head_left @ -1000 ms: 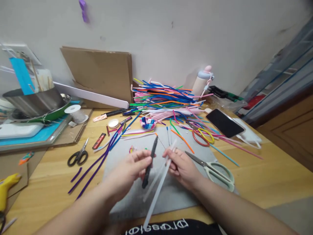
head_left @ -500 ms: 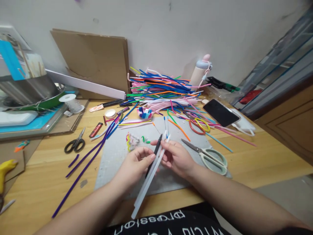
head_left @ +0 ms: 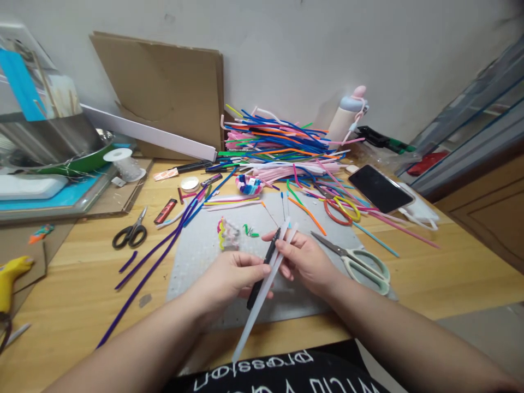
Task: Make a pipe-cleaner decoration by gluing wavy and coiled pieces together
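Note:
My left hand [head_left: 235, 275] is closed on a black pen [head_left: 258, 284], thumb on top, its fingertips also under two translucent white glue sticks [head_left: 252, 327]. My right hand [head_left: 307, 259] pinches the upper part of the glue sticks, close to the pen's tip. The sticks slant down towards my black printed clothing [head_left: 262, 376], their upper ends spread apart. Below the hands lies a grey mat [head_left: 192, 273]. On it, beyond my left hand, are a small bundle of coloured loops [head_left: 228, 232] and a green curled piece [head_left: 250, 231]. Green-handled scissors [head_left: 364, 267] lie beside my right hand.
Many pipe cleaners [head_left: 282, 144] are heaped against the wall. Black scissors [head_left: 130, 232], purple pipe cleaners [head_left: 155, 256] and a yellow glue gun [head_left: 10, 278] lie left. A phone [head_left: 380, 188], red-and-yellow scissors [head_left: 341, 210] and a bottle [head_left: 344, 117] are right.
The whole view has shifted slightly, so things appear further right. The glue sticks' lower ends now overlap, and their upper ends stand further apart. Both hands keep their hold.

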A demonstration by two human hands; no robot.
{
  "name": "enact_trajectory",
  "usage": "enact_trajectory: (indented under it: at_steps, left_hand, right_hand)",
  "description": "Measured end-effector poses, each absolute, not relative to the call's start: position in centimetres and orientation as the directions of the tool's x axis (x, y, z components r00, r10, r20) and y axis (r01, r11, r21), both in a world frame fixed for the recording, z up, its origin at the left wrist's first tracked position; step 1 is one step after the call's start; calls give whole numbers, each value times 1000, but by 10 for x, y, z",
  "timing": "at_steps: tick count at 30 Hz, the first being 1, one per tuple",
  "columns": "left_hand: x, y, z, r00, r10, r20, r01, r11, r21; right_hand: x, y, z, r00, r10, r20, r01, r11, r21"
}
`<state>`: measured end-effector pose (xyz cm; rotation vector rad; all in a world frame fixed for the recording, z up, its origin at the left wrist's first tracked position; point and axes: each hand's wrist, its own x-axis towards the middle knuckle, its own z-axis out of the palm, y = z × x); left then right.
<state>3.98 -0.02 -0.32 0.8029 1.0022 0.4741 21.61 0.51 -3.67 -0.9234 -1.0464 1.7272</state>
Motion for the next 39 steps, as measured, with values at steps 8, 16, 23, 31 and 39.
enact_trajectory:
  at_steps: [8,16,23,31,39]
  left_hand:
    - [37,4,-1,488,668,-562,86,604,792]
    - [37,2,0,444,718,-535,108,550,828]
    - [38,0,-1,408,749,-522,133,516,846]
    - [42,-2,-3,426,765,-483,74,503,861]
    - [48,-15,-4,595,636,-492,115,539,835]
  right_hand:
    - [217,5,-38,-420,899,-124,-315,-272,-909]
    - [215,5,-37,-428,891,-150,-334,-310,-890]
    - [214,7,-39,-462,872,-161,-301,-325,-897]
    - [215,8,-39,-418,892,-169,-312,-316,-896]
    - [212,11,-39,-284,946,-158,-337,-252,-907]
